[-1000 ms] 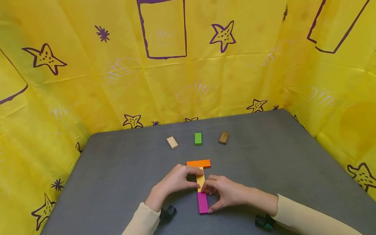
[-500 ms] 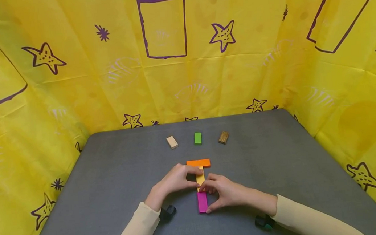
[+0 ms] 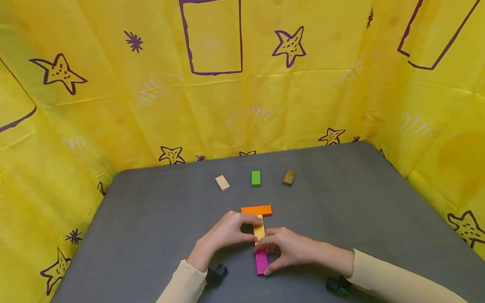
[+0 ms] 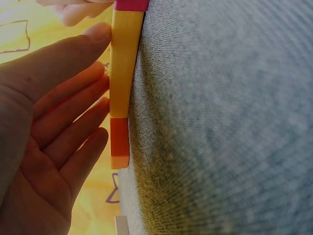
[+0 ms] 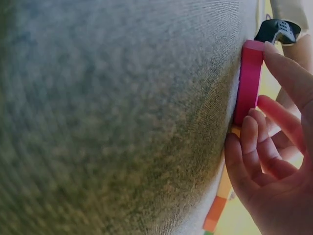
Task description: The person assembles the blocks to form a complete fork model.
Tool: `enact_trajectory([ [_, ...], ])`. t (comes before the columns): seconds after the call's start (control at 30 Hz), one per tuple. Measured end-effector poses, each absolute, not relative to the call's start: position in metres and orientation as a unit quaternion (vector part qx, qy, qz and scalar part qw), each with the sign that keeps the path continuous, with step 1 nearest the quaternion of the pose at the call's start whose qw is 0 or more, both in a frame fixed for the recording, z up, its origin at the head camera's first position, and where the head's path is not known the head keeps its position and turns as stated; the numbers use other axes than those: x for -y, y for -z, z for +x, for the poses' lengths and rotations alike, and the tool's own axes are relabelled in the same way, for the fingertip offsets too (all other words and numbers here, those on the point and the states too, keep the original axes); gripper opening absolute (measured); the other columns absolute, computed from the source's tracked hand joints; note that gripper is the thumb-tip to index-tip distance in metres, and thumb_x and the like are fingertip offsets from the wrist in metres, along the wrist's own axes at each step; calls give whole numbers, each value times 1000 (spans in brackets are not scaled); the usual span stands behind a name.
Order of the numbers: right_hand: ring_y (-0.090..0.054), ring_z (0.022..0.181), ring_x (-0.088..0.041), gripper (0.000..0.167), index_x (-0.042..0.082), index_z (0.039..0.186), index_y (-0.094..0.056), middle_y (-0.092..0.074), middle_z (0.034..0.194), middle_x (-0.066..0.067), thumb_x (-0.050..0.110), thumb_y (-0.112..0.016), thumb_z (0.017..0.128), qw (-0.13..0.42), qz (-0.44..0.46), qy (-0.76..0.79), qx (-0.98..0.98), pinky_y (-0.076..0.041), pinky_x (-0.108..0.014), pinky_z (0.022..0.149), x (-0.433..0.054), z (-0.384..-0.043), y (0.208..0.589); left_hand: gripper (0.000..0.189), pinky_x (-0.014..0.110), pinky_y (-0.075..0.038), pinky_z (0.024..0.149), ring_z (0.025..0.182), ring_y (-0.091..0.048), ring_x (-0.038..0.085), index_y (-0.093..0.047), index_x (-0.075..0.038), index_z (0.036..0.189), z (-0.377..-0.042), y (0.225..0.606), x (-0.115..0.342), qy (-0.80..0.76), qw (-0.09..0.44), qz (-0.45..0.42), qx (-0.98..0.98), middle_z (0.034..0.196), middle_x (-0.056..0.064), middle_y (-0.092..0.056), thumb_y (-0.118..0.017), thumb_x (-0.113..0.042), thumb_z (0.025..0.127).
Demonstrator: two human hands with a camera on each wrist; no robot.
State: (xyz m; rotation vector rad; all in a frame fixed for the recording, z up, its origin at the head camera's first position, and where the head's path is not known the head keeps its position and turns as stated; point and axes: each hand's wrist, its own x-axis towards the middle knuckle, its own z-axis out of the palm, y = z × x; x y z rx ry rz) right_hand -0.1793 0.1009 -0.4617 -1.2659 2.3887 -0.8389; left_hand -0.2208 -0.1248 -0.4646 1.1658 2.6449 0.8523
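Three flat blocks form a T on the grey table in the head view: an orange block (image 3: 263,210) across the far end, a yellow block (image 3: 258,235) below it, and a magenta block (image 3: 261,264) nearest. My left hand (image 3: 227,230) rests its thumb and fingertips on the yellow block, fingers fairly straight in the left wrist view. With curled fingers, my right hand (image 3: 289,249) holds the magenta block lengthwise. Its thumb (image 5: 279,66) is at the near end, while the index finger crosses the joint with the yellow block.
Behind the T lie three smaller blocks in a row: a pale wooden block (image 3: 222,183), a green block (image 3: 255,178) and a brown block (image 3: 289,177). A yellow patterned cloth (image 3: 222,110) hangs along the table's back and sides.
My right hand has shifted slightly left, its index finger now reaching across the magenta block's far end and its thumb further onto the near end. My left hand and the blocks look unchanged.
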Motion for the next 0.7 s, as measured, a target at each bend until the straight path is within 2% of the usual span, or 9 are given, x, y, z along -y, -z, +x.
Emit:
enact_trajectory([
  [0.7,-51,76,-2,47,28,115,-65,-57,87,7,50,-75,74,153,-449,287,-832,-44,-13,65,-102,-182,463,44,30,-47,99,115,-59,8,-67,-19,121,-219,463,124,-281,64,382,-878,116,-10,-67,-77,-31,80],
])
